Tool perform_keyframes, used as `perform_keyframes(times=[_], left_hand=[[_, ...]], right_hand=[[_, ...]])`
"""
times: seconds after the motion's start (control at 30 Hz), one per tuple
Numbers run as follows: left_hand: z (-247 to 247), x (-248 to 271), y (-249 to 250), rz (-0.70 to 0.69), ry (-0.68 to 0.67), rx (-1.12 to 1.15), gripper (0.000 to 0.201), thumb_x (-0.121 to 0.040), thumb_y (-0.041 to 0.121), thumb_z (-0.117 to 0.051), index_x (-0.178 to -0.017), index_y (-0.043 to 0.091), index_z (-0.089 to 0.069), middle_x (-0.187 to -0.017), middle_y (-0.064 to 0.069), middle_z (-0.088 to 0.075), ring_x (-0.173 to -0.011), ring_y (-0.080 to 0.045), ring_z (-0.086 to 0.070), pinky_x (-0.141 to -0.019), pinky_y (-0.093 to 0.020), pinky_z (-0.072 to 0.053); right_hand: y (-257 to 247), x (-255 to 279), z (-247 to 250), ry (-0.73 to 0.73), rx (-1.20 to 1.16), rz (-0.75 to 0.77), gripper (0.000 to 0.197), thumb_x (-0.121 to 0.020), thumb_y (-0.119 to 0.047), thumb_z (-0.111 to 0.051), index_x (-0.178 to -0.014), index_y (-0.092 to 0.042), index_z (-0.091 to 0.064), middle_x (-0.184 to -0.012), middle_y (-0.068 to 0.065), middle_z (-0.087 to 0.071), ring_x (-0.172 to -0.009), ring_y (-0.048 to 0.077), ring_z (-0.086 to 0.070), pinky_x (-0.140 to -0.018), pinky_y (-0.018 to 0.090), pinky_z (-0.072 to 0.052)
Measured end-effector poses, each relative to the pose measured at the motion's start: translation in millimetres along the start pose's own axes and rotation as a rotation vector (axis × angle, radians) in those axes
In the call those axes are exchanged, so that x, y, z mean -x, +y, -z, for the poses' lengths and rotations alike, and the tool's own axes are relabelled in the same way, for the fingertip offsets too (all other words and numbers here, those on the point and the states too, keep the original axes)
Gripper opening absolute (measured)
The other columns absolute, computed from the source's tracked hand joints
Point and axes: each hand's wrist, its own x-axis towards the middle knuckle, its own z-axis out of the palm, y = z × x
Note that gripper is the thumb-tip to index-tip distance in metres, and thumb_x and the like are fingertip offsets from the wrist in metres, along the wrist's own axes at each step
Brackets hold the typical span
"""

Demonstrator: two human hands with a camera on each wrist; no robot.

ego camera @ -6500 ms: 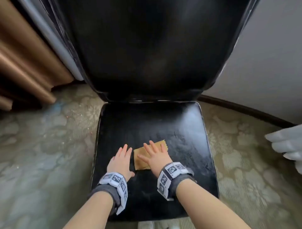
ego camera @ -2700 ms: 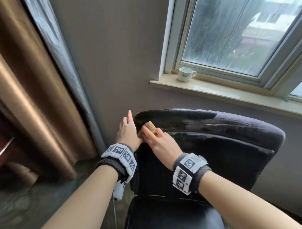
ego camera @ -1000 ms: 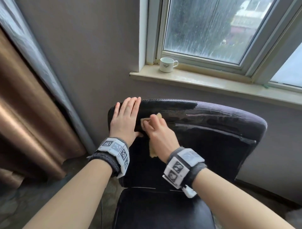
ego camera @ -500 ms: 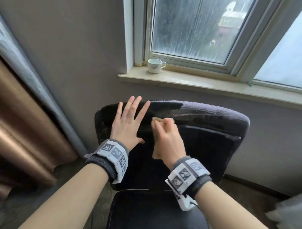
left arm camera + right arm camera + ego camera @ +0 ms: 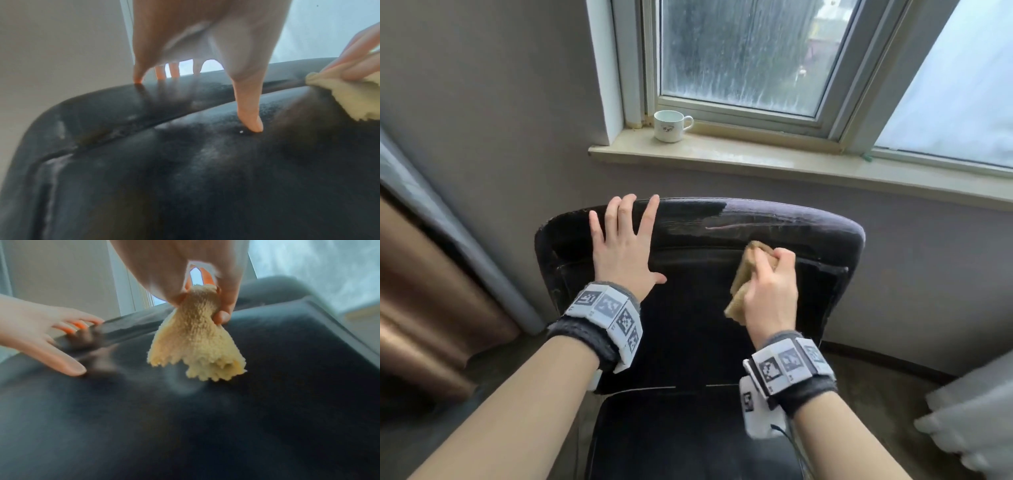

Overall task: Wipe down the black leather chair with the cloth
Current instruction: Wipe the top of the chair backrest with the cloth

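The black leather chair (image 5: 688, 335) faces me, its backrest top (image 5: 774, 219) dull and streaked on the right. My left hand (image 5: 625, 246) lies flat on the backrest's upper left, fingers spread and straight; in the left wrist view its thumb (image 5: 249, 113) presses the leather (image 5: 185, 178). My right hand (image 5: 770, 287) grips a bunched yellow cloth (image 5: 743, 277) against the upper right of the backrest. In the right wrist view the cloth (image 5: 197, 340) hangs from my curled fingers over the leather (image 5: 205, 426), with the left hand (image 5: 41, 337) at the left.
A white cup (image 5: 671, 126) stands on the windowsill (image 5: 791, 164) behind the chair, under a wet window (image 5: 743, 51). A brown curtain (image 5: 424, 291) hangs at the left. White fabric (image 5: 976, 421) shows at the right edge. The wall is close behind the backrest.
My right hand has slid the cloth rightward across the upper backrest, from beside the left hand to the right part. The left hand stays flat on the top left.
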Motion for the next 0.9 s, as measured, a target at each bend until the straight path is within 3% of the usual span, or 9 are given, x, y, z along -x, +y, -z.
perform_keyframes(times=[0.07, 0.1, 0.17, 0.3, 0.43, 0.5, 0.67, 0.77, 0.9], left_hand=[[-3.2, -0.8, 3.4, 0.032, 0.008, 0.028, 0.127, -0.054, 0.051, -0.082, -0.148, 0.027, -0.001, -0.152, -0.011, -0.009, -0.143, -0.029, -0.002, -0.113, -0.053, 0.000], [-4.8, -1.2, 2.5, 0.040, 0.017, 0.037, 0.127, -0.052, 0.050, -0.083, -0.148, 0.028, -0.002, -0.152, -0.010, -0.011, -0.143, -0.028, -0.003, -0.114, -0.053, -0.001], [-8.1, -1.0, -0.6, 0.043, 0.038, 0.045, 0.126, -0.049, 0.047, -0.086, -0.147, 0.029, -0.009, -0.151, -0.010, -0.017, -0.142, -0.028, -0.007, -0.114, -0.053, -0.005], [-9.3, -1.1, 2.8, 0.063, 0.071, 0.062, 0.125, -0.046, 0.042, -0.089, -0.146, 0.028, -0.016, -0.148, -0.011, -0.022, -0.141, -0.028, -0.011, -0.113, -0.053, -0.007], [-6.8, -2.1, 12.9, 0.108, 0.046, 0.054, 0.124, -0.048, 0.039, -0.088, -0.146, 0.027, -0.013, -0.149, -0.011, -0.018, -0.141, -0.028, -0.008, -0.113, -0.054, -0.004], [-6.3, -2.5, 16.2, 0.137, 0.037, 0.042, 0.124, -0.048, 0.037, -0.089, -0.146, 0.027, -0.012, -0.149, -0.011, -0.016, -0.141, -0.028, -0.007, -0.113, -0.055, -0.005], [-6.1, -2.6, 15.0, 0.156, 0.026, 0.016, 0.125, -0.048, 0.039, -0.088, -0.145, 0.027, -0.012, -0.149, -0.012, -0.016, -0.141, -0.027, -0.007, -0.112, -0.056, -0.008], [-7.0, -2.0, 15.9, 0.153, 0.033, 0.015, 0.125, -0.047, 0.040, -0.088, -0.145, 0.027, -0.012, -0.149, -0.012, -0.016, -0.141, -0.027, -0.007, -0.112, -0.056, -0.008], [-6.9, -1.5, 19.6, 0.170, 0.046, 0.027, 0.124, -0.046, 0.035, -0.090, -0.144, 0.026, -0.014, -0.149, -0.012, -0.018, -0.142, -0.028, -0.008, -0.112, -0.056, -0.009]], right_hand=[[-12.6, 5.1, -13.9, -0.049, -0.007, 0.105, 0.029, -0.097, -0.023, -0.041, -0.125, -0.026, -0.047, -0.117, -0.016, -0.042, -0.100, -0.009, -0.047, -0.093, 0.025, -0.044], [-15.8, 4.6, -15.3, -0.079, -0.027, 0.133, 0.033, -0.097, -0.021, -0.042, -0.130, -0.026, -0.045, -0.124, -0.012, -0.040, -0.104, -0.005, -0.046, -0.097, 0.028, -0.043], [-6.5, 1.0, -6.4, -0.093, 0.009, 0.130, 0.045, -0.091, -0.008, -0.047, -0.135, -0.020, -0.045, -0.135, 0.006, -0.038, -0.115, 0.018, -0.045, -0.096, 0.034, -0.043], [49.1, -7.8, 25.4, -0.015, 0.059, -0.009, 0.048, -0.083, 0.002, -0.048, -0.127, -0.014, -0.054, -0.127, 0.020, -0.045, -0.110, 0.037, -0.047, -0.088, 0.040, -0.042], [98.3, -4.9, 44.4, 0.164, 0.080, -0.214, 0.035, -0.090, -0.002, -0.047, -0.122, -0.009, -0.059, -0.126, 0.018, -0.044, -0.106, 0.039, -0.052, -0.090, 0.037, -0.042], [90.3, -2.6, 35.1, 0.236, 0.078, -0.207, 0.032, -0.089, 0.000, -0.050, -0.119, -0.004, -0.060, -0.122, 0.021, -0.047, -0.102, 0.040, -0.055, -0.090, 0.040, -0.045], [61.6, -0.5, 11.5, 0.198, 0.015, -0.019, 0.035, -0.085, 0.005, -0.054, -0.118, -0.002, -0.061, -0.123, 0.023, -0.049, -0.105, 0.036, -0.056, -0.095, 0.035, -0.044], [90.3, 1.4, 28.3, 0.224, 0.052, -0.108, 0.035, -0.087, 0.004, -0.052, -0.120, -0.005, -0.061, -0.124, 0.022, -0.048, -0.104, 0.039, -0.055, -0.091, 0.040, -0.047], [94.3, -6.0, 36.8, 0.272, 0.019, -0.267, 0.031, -0.092, -0.003, -0.048, -0.119, -0.006, -0.061, -0.121, 0.018, -0.046, -0.099, 0.035, -0.056, -0.087, 0.035, -0.044]])
